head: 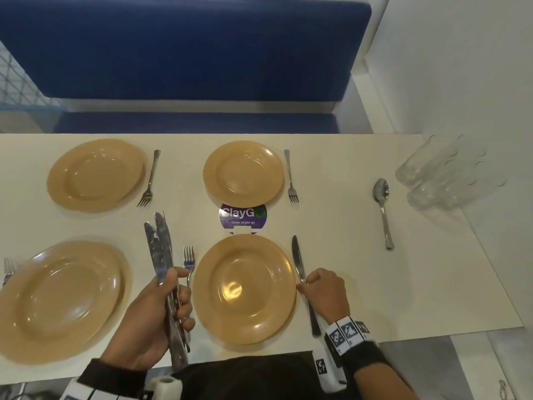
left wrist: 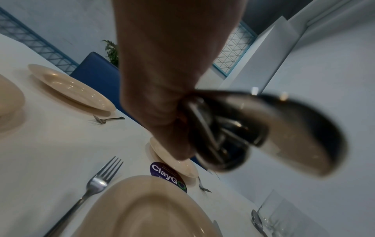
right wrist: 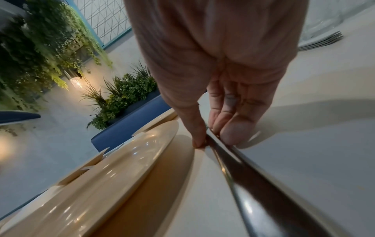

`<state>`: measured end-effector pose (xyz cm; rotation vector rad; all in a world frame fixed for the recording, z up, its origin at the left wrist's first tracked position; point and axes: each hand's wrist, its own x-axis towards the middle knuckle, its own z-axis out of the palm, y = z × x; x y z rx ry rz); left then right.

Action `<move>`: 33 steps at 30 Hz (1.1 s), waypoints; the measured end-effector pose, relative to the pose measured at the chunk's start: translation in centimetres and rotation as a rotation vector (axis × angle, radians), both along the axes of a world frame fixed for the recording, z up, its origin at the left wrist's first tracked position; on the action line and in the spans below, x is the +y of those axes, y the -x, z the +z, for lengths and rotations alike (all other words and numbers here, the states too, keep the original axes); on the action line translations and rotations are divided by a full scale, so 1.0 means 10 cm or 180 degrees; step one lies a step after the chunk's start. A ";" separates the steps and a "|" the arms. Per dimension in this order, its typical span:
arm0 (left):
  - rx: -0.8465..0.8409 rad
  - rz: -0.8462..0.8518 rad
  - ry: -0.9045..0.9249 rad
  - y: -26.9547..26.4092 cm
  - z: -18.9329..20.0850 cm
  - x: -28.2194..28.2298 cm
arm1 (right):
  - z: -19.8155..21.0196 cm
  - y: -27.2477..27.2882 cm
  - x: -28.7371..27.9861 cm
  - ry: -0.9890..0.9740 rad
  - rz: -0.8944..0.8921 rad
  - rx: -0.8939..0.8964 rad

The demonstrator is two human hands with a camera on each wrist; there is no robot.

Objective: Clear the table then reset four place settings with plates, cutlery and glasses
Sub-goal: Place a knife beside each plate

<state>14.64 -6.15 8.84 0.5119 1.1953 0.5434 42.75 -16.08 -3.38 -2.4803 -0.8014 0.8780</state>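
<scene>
Right hand (head: pixel 324 290) pinches a silver table knife (head: pixel 300 267) touching the tan round plate (head: pixel 245 287) near the table's front edge; left hand (head: pixel 161 316) clenches a bundle of spare silver knives (head: pixel 160 252), which could slip.

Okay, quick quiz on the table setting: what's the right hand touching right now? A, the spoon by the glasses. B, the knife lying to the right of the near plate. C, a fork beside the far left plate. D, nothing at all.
B: the right hand pinches the knife lying just right of the near plate, while the spoon lies untouched near the glasses.
</scene>
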 end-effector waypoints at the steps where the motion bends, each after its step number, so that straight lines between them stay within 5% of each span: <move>1: 0.0000 -0.0010 -0.0004 -0.01 0.00 0.02 | -0.01 0.01 0.00 0.0012 0.0006 0.0010; 33: 0.0102 0.0101 -0.0016 -0.01 -0.04 0.06 | -0.19 0.09 -0.19 0.0014 0.0257 0.0045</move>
